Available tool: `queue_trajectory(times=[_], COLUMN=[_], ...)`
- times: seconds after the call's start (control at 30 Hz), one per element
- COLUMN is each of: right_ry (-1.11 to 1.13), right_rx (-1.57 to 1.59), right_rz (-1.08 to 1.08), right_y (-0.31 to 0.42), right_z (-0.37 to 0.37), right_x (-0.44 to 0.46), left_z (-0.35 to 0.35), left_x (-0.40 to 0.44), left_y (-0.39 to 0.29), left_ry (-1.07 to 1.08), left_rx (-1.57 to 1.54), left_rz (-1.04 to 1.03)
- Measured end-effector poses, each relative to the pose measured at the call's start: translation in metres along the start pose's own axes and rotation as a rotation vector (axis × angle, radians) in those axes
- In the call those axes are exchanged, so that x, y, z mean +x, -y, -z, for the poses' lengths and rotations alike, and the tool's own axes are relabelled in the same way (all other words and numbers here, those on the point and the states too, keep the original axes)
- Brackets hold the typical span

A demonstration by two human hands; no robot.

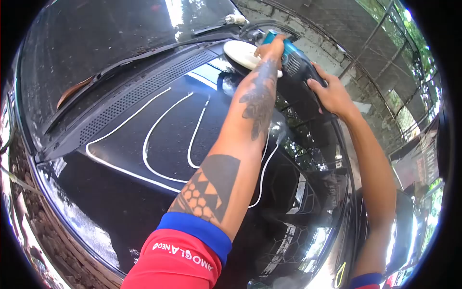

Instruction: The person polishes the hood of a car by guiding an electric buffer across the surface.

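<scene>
A teal and black car polisher [294,60] with a round white pad [243,54] is at the far right corner of a black car hood [120,139], near the windshield base. My left hand [273,47] grips its front end above the pad; part of the fingers is hidden. Behind it, my right hand [332,91] is wrapped around the black rear handle. The pad looks tilted, and I cannot tell how much of it touches the paint. Thin white lines of polish [147,149] curve across the hood, partly hidden by my left forearm.
A windshield [120,33] with a wiper arm [139,57] and a perforated cowl grille [139,98] borders the hood's far side. A small pale bottle-like object [235,19] lies by the windshield's corner. Beyond the fender stand a block wall [313,36] and a metal-framed fence.
</scene>
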State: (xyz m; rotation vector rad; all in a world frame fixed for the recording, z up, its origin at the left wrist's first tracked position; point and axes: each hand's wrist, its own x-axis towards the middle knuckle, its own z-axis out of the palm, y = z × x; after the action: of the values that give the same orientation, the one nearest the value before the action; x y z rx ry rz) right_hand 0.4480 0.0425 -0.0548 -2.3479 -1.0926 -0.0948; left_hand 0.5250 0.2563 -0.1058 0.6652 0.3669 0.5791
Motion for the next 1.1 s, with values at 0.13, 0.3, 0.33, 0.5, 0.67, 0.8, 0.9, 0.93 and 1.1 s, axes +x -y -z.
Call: queue_trajectory(times=[0.13, 0.3, 0.33, 0.5, 0.67, 0.8, 0.9, 0.93, 1.1], right_ry=[0.061, 0.108, 0.131, 0.174, 0.199, 0.26, 0.295, 0.312, 0.313], right_rx=[-0.021, 0.001, -0.014, 0.014, 0.004, -0.018, -0.027, -0.016, -0.067], right_rz=[-0.006, 0.006, -0.001, 0.023, 0.039, 0.172, 0.268, 0.26, 0.205], right_y=[0.005, 0.015, 0.019, 0.035, 0.053, 0.043, 0.039, 0.041, 0.031], right_z=[0.018, 0.032, 0.035, 0.047, 0.061, 0.068, 0.077, 0.08, 0.088], right_x=[-0.03, -0.071, -0.078, -0.104, -0.118, -0.105, -0.104, -0.107, -0.101], left_z=[0.0, 0.008, 0.008, 0.017, 0.021, 0.022, 0.035, 0.039, 0.012], left_x=[-0.044, -0.095, -0.108, -0.162, -0.193, -0.205, -0.148, -0.152, -0.213], left_y=[-0.008, 0.001, -0.002, -0.018, -0.03, -0.038, -0.019, -0.02, -0.032], left_ry=[-0.234, -0.257, -0.294, -0.355, -0.439, -0.497, -0.368, -0.256, -0.363], left_rx=[0.113, 0.137, 0.143, 0.141, 0.117, 0.083, -0.078, -0.168, -0.204], left_rz=[0.034, -0.022, -0.033, -0.037, -0.038, -0.036, -0.125, -0.141, -0.123])
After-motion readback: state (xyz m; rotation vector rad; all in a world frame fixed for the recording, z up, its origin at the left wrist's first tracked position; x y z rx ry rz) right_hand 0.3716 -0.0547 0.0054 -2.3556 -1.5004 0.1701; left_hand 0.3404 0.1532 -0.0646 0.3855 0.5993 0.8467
